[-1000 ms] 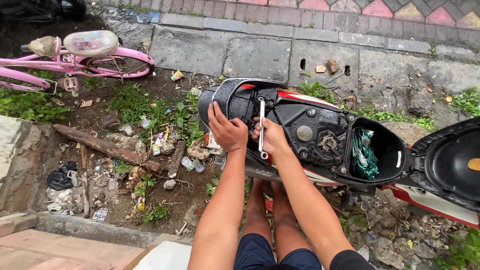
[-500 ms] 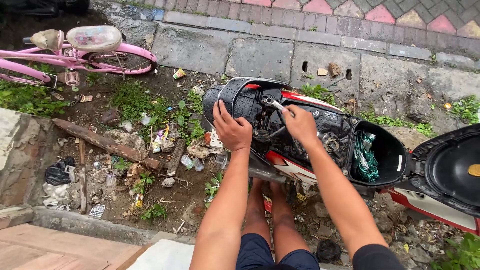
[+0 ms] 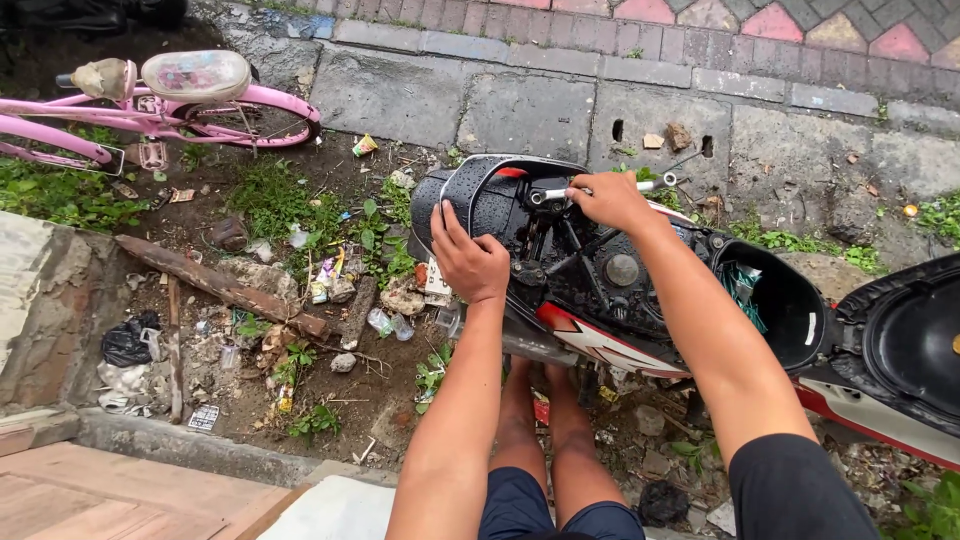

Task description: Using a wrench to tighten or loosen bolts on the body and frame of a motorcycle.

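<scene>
A scooter lies below me with its rear body panel off and dark frame and parts exposed (image 3: 600,270). My left hand (image 3: 470,258) presses flat on the black rear grab rail (image 3: 470,190) at the tail. My right hand (image 3: 612,200) grips the middle of a long silver wrench (image 3: 548,194) held level across the top of the frame; its far end (image 3: 668,181) sticks out past my fingers. My bare legs show under my arms beside the scooter.
The open storage bucket (image 3: 785,300) holds a green bundle, and the lifted black seat (image 3: 915,340) lies at the right. A pink bicycle (image 3: 190,100) stands at the upper left. Litter, weeds and a rotten plank (image 3: 220,285) cover the dirt; paving lies behind.
My right hand has swung the wrench from upright by the left hand to level and carried it up and right across the frame. The left hand stays on the grab rail.
</scene>
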